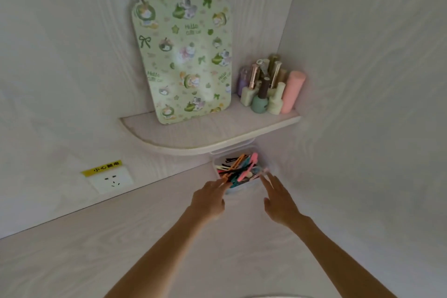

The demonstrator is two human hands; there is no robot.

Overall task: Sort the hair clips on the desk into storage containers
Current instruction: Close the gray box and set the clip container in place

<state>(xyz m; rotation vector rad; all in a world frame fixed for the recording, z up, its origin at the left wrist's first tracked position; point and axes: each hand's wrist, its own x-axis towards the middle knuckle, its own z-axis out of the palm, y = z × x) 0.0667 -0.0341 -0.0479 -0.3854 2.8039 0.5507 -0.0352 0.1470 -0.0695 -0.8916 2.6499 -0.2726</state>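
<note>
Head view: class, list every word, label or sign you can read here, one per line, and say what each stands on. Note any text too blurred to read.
"Hello", repeated in green on the patterned green board leaning on the corner shelf; the smaller word under it is too blurred to read.
"小心触电", on the yellow sticker above the wall socket.
Cosmetic bottles on the shelf: no readable labels.
</note>
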